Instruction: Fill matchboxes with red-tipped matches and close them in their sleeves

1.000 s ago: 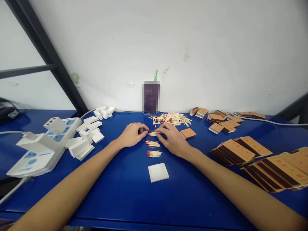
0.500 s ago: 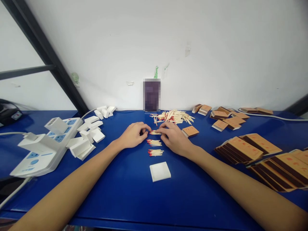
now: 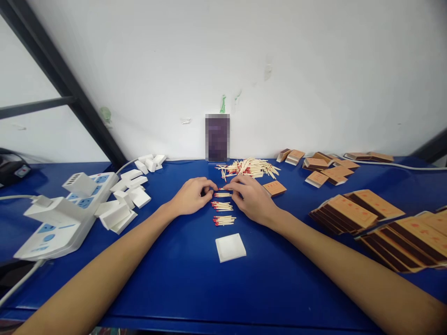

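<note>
My left hand (image 3: 196, 195) rests on the blue table with curled fingers, its fingertips by the red heads of a small match group (image 3: 222, 195). From the other side, my right hand (image 3: 252, 197) has its index finger at a match (image 3: 225, 189) just above that group; whether it grips the match cannot be made out. Two more small match groups (image 3: 222, 206) (image 3: 224, 220) lie nearer the front, heads to the left. Below them is a flat white tray (image 3: 230, 247). A loose match pile (image 3: 254, 167) spreads behind my right hand.
White box pieces (image 3: 122, 197) and a power strip (image 3: 70, 232) with plugged chargers lie left. A matchbox sleeve (image 3: 274, 188) is beside my right hand, with stacked sleeves (image 3: 352, 214) farther right. A pixelated dark panel (image 3: 217, 138) stands against the wall.
The view has shifted slightly. Between my hands, a match now shows separately above the small group, where my right fingertips were over the group before. Both hands have barely moved.
</note>
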`<action>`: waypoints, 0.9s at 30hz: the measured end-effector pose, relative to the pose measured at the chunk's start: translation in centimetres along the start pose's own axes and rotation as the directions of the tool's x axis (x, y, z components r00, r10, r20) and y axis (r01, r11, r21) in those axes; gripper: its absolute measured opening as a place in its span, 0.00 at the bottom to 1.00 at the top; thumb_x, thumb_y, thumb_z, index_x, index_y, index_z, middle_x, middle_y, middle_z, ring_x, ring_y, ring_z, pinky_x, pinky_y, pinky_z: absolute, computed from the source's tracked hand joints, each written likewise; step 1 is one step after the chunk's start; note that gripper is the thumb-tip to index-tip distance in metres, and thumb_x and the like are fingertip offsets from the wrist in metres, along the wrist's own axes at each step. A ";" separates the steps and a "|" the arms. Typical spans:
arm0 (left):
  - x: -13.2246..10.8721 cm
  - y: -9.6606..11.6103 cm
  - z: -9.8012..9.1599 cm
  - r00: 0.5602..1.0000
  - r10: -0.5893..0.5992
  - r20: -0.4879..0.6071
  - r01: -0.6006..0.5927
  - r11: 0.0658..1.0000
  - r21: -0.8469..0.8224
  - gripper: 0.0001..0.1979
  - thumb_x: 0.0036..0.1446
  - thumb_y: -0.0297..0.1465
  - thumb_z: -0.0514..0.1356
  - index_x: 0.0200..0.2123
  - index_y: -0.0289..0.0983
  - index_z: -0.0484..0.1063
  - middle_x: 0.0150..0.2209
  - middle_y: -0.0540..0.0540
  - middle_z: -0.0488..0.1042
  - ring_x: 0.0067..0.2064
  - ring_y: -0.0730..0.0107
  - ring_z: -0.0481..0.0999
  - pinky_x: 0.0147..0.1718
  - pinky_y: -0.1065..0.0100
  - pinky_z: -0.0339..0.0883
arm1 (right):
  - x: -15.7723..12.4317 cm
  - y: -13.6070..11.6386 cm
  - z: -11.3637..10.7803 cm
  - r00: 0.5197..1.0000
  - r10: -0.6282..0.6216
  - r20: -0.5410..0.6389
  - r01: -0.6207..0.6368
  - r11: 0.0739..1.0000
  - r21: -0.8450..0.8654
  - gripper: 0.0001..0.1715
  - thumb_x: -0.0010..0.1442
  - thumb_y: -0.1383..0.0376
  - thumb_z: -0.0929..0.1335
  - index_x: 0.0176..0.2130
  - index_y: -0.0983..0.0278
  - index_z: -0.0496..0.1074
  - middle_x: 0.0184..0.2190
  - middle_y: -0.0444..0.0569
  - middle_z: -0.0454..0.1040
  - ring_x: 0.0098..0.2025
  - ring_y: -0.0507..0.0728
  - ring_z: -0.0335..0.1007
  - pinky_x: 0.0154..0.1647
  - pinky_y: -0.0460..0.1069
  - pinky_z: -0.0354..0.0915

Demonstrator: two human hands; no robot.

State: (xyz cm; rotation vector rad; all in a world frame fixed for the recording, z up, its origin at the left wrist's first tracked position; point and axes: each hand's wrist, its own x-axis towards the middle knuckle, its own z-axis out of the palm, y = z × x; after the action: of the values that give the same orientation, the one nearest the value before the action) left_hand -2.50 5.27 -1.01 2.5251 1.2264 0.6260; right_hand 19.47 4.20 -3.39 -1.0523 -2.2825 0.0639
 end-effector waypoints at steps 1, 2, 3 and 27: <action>0.0 0.0 0.0 1.000 0.001 0.003 -0.001 1.000 0.004 0.11 0.57 0.26 0.55 0.40 0.38 0.76 0.27 0.51 0.70 0.30 0.72 0.67 0.34 0.68 0.61 | 0.0 -0.1 -0.1 0.999 0.039 -0.016 -0.040 0.999 -0.013 0.19 0.61 0.74 0.61 0.45 0.63 0.76 0.41 0.53 0.74 0.46 0.60 0.68 0.49 0.56 0.64; 0.0 0.0 0.0 1.000 0.005 0.004 -0.005 1.000 0.011 0.11 0.58 0.26 0.54 0.40 0.38 0.76 0.27 0.51 0.70 0.30 0.71 0.67 0.35 0.67 0.62 | 0.0 -0.2 -0.1 0.996 0.080 -0.029 -0.081 0.996 -0.022 0.19 0.61 0.74 0.61 0.46 0.63 0.75 0.41 0.53 0.74 0.46 0.60 0.68 0.50 0.56 0.64; 0.0 0.0 0.0 1.000 0.013 0.001 -0.013 1.000 0.024 0.12 0.59 0.27 0.54 0.42 0.38 0.75 0.28 0.51 0.70 0.31 0.70 0.67 0.36 0.66 0.62 | 0.0 -0.3 -0.2 0.992 0.119 -0.035 -0.120 0.992 -0.029 0.18 0.60 0.74 0.61 0.46 0.64 0.75 0.41 0.54 0.74 0.47 0.61 0.68 0.50 0.56 0.64; -0.5 0.4 0.0 0.997 0.033 0.064 -0.045 0.981 0.189 0.20 0.66 0.36 0.49 0.58 0.45 0.70 0.52 0.41 0.66 0.52 0.54 0.62 0.52 0.49 0.59 | 2.2 1.1 -0.2 0.978 0.203 -0.046 -0.202 0.979 0.033 0.16 0.64 0.72 0.61 0.45 0.63 0.75 0.41 0.52 0.77 0.42 0.58 0.72 0.47 0.53 0.66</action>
State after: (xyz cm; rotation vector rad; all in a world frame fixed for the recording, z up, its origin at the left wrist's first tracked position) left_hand -2.54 4.64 -0.96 2.7084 1.2740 0.4563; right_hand 19.28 6.46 -2.45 -1.2551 -2.1183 0.1511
